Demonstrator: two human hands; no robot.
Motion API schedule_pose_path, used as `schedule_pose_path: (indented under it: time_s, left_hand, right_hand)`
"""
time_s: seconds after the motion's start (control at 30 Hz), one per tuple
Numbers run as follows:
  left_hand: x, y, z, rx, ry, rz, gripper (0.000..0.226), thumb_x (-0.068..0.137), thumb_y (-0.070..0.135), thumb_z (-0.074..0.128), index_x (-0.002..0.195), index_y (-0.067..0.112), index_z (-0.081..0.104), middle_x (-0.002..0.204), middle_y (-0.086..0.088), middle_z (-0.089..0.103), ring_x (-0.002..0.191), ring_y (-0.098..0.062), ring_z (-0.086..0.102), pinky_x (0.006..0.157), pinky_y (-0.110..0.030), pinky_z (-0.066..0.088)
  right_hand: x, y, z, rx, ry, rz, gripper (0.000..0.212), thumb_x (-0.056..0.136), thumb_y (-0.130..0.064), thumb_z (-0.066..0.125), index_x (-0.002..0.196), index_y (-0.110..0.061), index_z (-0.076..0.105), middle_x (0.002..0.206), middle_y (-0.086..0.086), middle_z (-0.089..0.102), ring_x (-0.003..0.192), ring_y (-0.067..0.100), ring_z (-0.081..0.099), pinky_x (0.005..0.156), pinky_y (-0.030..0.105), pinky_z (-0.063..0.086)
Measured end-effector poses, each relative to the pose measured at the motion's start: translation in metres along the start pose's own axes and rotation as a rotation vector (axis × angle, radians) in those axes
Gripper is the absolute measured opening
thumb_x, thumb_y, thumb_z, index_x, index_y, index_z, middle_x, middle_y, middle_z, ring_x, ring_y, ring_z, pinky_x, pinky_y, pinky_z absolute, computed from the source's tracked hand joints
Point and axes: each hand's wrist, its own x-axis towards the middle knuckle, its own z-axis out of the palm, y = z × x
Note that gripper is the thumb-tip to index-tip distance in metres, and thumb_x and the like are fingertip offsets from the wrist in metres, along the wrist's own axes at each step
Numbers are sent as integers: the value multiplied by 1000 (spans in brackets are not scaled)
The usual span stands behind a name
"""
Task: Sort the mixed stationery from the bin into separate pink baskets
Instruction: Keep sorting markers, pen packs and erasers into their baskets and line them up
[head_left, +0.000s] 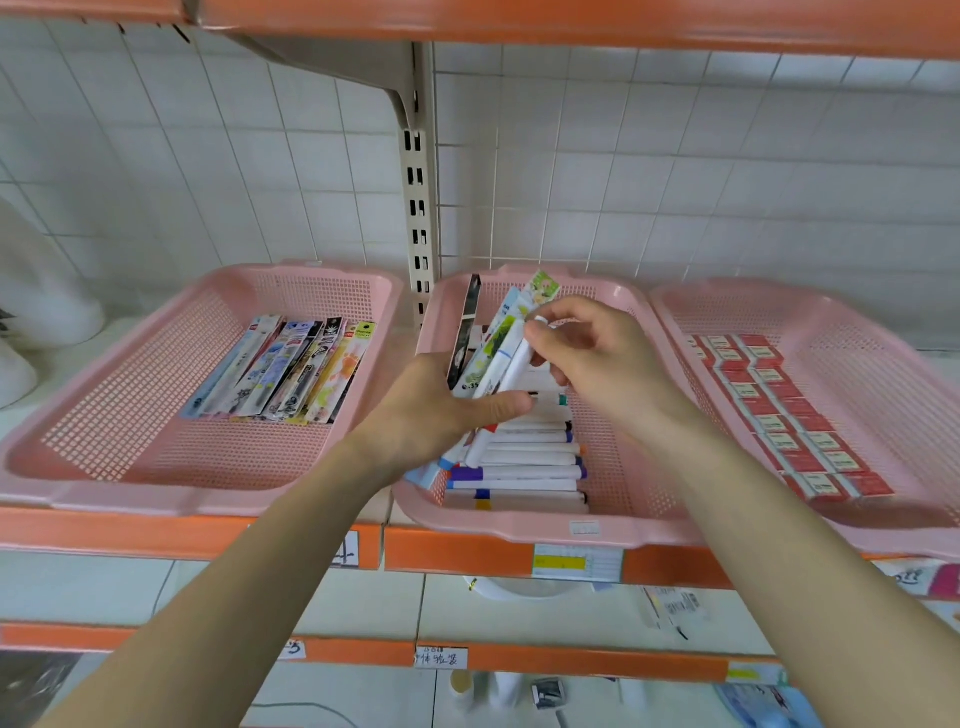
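— Left hand (441, 400)?
— Over the middle basket (493, 525), curled round a fanned bundle (485, 358) of flat packets and white markers, thumb pressed across the front.
— And the right hand (587, 353)?
— Just beside it, fingertips pinching the top end of one white marker (519, 358) in that bundle.
— Below both hands?
— A row of markers (530, 462) with coloured caps, lying crosswise and side by side on the floor of the middle basket.
— In the left basket (130, 493)?
— Long refill packets (291, 369), packed together and slanted toward the back right.
— In the right basket (883, 374)?
— Small red and white boxes (779, 410), set in rows along the left wall.
— Under all three?
— A shelf (208, 538) with an orange front edge, and a white tiled wall (675, 156) behind.
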Motion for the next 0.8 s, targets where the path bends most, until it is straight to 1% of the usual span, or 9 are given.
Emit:
schedule_pose_path:
  time_s: [0.1,0.2,0.3,0.4,0.47,0.5,0.57,0.63,0.8]
  left_hand:
    - [-1,1,-1,18,61,7,19,86,34,74,86,17,66,61,3,67,53,-3,58,53,-16,48]
    - [3,-5,-5,-79,232,-1,37,92,48,60,81,12,62,60,-2,58,48,-7,51,52,-23,46]
    - [5,-8,-9,-126,295,10,41,97,49,51,85,10,57,55,8,55,45,-3,49,45,-16,40]
    - [8,-14,-11,-115,286,29,43,94,50,57,97,8,57,55,12,58,47,0,53,49,-17,42]
    - [9,-17,-9,-95,306,49,40,97,39,60,105,1,61,59,13,60,49,0,55,52,-19,43]
    - [8,-17,-7,-89,323,52,36,98,33,60,106,-2,62,61,13,61,50,0,55,52,-18,44]
    - [5,-12,-4,-79,332,51,24,99,23,57,90,2,63,59,12,63,48,0,55,50,-16,43]
    - [3,-6,-1,-65,337,47,28,100,20,54,76,7,61,56,6,59,47,-6,53,50,-19,44]
    - [1,-2,1,-126,340,9,29,101,23,48,77,11,56,60,-12,46,50,-22,42,44,-24,33]
  right_hand:
    - [3,4,-6,86,-14,54,7,92,-15,65,91,-8,67,69,-1,67,55,4,55,60,21,47]
    - [1,10,-22,160,-49,85,6,92,-6,63,89,-10,67,67,1,69,57,9,56,53,18,45]
    - [-5,22,-34,58,-128,28,13,91,-7,65,86,-18,71,66,4,68,58,11,56,52,20,45]
    - [-12,32,-36,-77,-195,-13,12,86,-9,73,80,-19,71,66,3,69,59,12,58,61,30,47]
    - [-16,37,-33,-153,-228,-7,11,81,-10,77,78,-18,70,70,1,71,64,12,63,68,35,51]
    - [-19,39,-31,-193,-250,-6,12,80,-11,79,77,-18,70,71,-2,71,66,10,63,69,34,52]
    - [-25,43,-28,-285,-297,-27,14,79,-13,80,75,-20,69,69,-13,69,62,2,59,64,24,49]
    - [-31,47,-25,-422,-343,-73,17,79,-14,80,72,-22,67,62,-20,64,56,-1,54,55,12,42]
    - [-32,53,-22,-624,-425,-116,16,76,-15,81,72,-24,68,67,-13,64,70,1,60,59,11,43]
